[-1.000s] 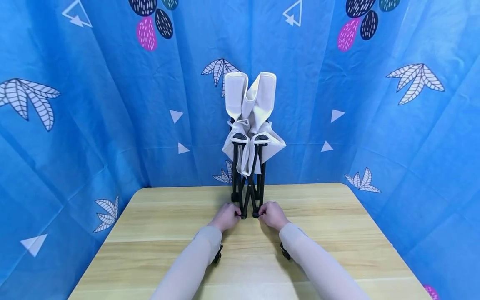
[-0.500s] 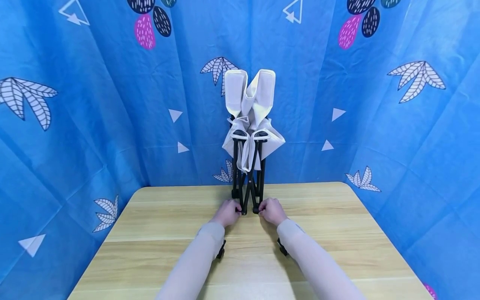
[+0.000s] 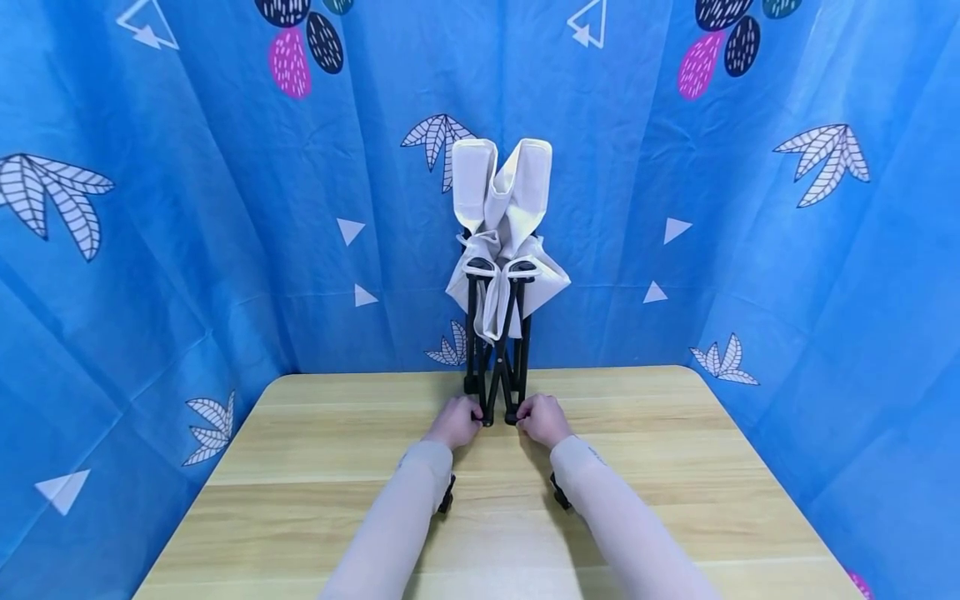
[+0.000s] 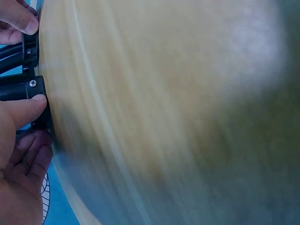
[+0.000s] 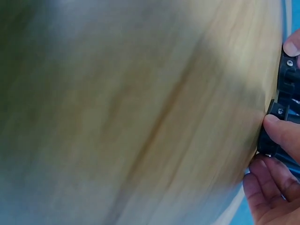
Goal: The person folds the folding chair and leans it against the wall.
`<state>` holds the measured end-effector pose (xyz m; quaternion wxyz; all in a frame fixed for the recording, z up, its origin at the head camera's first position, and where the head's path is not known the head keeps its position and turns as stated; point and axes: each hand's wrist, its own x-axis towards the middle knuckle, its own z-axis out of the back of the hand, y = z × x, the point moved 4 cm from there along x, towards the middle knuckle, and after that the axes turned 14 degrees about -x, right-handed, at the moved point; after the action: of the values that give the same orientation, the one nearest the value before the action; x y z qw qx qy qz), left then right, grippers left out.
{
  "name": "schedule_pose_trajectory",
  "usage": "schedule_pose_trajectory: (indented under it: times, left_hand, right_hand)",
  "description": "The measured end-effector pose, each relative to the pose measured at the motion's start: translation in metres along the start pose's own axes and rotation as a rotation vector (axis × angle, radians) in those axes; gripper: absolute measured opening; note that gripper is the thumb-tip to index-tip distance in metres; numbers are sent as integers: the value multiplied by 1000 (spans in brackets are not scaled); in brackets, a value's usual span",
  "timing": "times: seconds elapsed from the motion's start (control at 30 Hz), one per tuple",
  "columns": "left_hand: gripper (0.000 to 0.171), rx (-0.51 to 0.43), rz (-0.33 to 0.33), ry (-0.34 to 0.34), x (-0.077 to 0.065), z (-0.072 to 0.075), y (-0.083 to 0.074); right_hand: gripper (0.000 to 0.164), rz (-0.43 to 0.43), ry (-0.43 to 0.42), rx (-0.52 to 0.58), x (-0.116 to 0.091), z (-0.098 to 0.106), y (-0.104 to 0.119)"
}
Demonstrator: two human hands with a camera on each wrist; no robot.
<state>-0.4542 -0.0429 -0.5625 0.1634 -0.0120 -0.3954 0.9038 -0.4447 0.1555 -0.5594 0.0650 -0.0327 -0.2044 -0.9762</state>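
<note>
A folded camping chair (image 3: 533, 187) stands upright near the far edge of the table, its pale fabric bunched above crossed black legs (image 3: 499, 379). My left hand (image 3: 455, 422) pinches the black foot at the chair's near left leg. On the other side, my right hand (image 3: 545, 420) pinches the foot of the near right leg. The left wrist view has my left thumb (image 4: 30, 108) on a black plastic foot (image 4: 41, 89) with a screw, the fingers curled beneath. A matching foot (image 5: 266, 140) lies between my right thumb (image 5: 281, 129) and fingers in the right wrist view.
The light wooden table (image 3: 337, 467) has rounded far corners. Behind and on both sides hangs a blue patterned curtain (image 3: 600, 250), close behind the chair. Black straps with small devices (image 3: 447, 494) sit at the wrists, over pale sleeves.
The chair and both hands have shifted very slightly farther from me over the last second. Both hands keep their hold on the feet, and the chair stays folded.
</note>
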Motion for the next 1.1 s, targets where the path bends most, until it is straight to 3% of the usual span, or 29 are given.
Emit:
schedule_pose_trajectory:
  times: [0.27,0.4,0.77,1.1]
  left_hand:
    - [12,-10,-20,-19,1,1,-2]
    - [11,-1,-49,-27,3,0,4]
    - [12,-15,-2,-25,5,-2,0]
    - [11,-26,7,-43,3,1,0]
  right_hand:
    - [8,-20,-19,20,3,-1,-1]
    - [8,-38,-31,42,4,-2,-1]
    - [8,-111,-32,98,5,-4,-3]
    - [8,-99,-49,85,6,-5,0]
